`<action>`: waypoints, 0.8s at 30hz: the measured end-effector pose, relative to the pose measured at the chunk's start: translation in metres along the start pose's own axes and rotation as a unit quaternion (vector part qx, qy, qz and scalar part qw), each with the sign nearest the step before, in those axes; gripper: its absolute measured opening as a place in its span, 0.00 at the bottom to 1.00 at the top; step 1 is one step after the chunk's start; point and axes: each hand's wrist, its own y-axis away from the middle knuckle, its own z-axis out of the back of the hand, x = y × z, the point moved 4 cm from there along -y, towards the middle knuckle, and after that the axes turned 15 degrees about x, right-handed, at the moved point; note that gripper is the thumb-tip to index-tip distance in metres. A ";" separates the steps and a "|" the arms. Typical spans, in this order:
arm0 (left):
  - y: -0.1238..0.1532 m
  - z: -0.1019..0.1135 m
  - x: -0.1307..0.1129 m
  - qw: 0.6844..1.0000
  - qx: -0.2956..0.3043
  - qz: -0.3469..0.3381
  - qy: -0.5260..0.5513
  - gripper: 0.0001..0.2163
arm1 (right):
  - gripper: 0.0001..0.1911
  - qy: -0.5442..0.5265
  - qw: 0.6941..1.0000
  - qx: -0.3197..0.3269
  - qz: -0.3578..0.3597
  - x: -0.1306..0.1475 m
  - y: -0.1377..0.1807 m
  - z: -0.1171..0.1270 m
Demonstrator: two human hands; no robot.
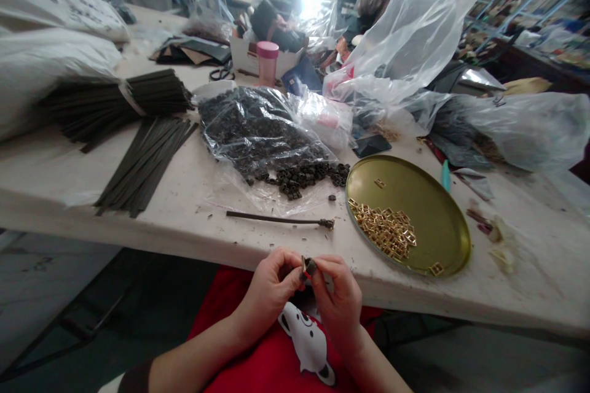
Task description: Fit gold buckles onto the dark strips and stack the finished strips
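Note:
My left hand [271, 285] and my right hand [338, 298] meet just below the table's front edge, both pinched on a small dark part [308, 267] held between the fingertips. On the table just ahead lies a thin dark strap [276, 219] with a small fitting at its right end. Beyond it, a heap of small dark loops [299, 177] spills out of a clear plastic bag [258, 129]. To the right sits a round gold tray [428, 196] holding several gold buckles [387, 231].
Loose dark strips [145, 163] and a tied bundle of strips [115, 104] lie at the left. A pink cup [267, 62], boxes and large plastic bags [415, 37] crowd the back and right. White sacks [46, 31] sit far left. The white table [161, 227] edge runs across.

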 end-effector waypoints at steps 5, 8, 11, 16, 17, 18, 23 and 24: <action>0.002 0.002 -0.001 0.998 -0.019 -0.027 -0.050 0.09 | 0.13 -0.028 1.000 0.012 0.009 0.000 0.000 0.000; 0.003 0.003 -0.005 0.994 -0.026 -0.052 -0.087 0.07 | 0.10 -0.101 0.995 0.009 -0.028 -0.001 0.000 -0.001; 0.002 0.002 -0.010 0.987 -0.017 -0.079 -0.138 0.05 | 0.08 -0.161 0.985 -0.014 -0.066 -0.003 0.003 -0.002; 0.002 0.000 -0.012 0.979 -0.011 -0.101 -0.176 0.04 | 0.08 -0.172 0.983 -0.023 -0.068 -0.008 0.007 -0.001; 0.002 0.000 -0.011 0.979 -0.011 -0.101 -0.175 0.04 | 0.08 -0.164 0.985 -0.017 -0.059 -0.008 0.007 -0.001; 0.002 0.000 -0.010 0.980 -0.011 -0.100 -0.171 0.04 | 0.09 -0.155 0.986 -0.011 -0.051 -0.009 0.006 -0.001; 0.002 0.005 -0.004 0.987 -0.027 -0.071 -0.143 0.05 | 0.14 -0.092 0.995 0.033 0.002 -0.003 0.003 -0.001; 0.001 0.006 -0.002 0.989 -0.030 -0.058 -0.134 0.05 | 0.15 -0.078 0.996 0.042 0.012 -0.001 0.003 -0.001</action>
